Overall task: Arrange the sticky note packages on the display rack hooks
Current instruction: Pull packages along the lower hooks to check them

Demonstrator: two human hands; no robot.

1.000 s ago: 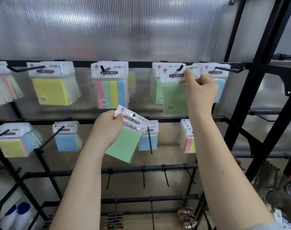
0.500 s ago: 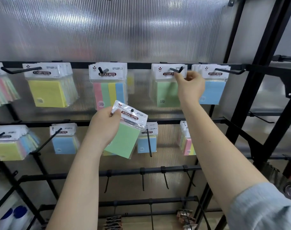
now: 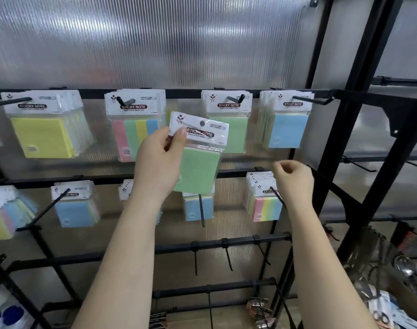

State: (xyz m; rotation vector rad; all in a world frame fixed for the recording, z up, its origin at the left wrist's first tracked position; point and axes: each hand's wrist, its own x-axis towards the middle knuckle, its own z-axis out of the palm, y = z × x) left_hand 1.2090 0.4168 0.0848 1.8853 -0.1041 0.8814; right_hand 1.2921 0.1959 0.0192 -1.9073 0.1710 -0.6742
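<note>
gripping a green sticky note package (image 3: 198, 160) in the left hand (image 3: 158, 162), tilted.

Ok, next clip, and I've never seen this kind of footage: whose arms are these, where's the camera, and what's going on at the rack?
There is no machine here: the camera sits on a person's head, looking forward and down at their bare arms. In front stands a black display rack whose hooks carry hanging sticky note packages. The left hand pinches a green package by its white header card, raised before the top row. The right hand holds nothing, fingers loosely curled, beside a multicolour stack on the lower row. A matching green stack hangs above, likely its destination.
</note>
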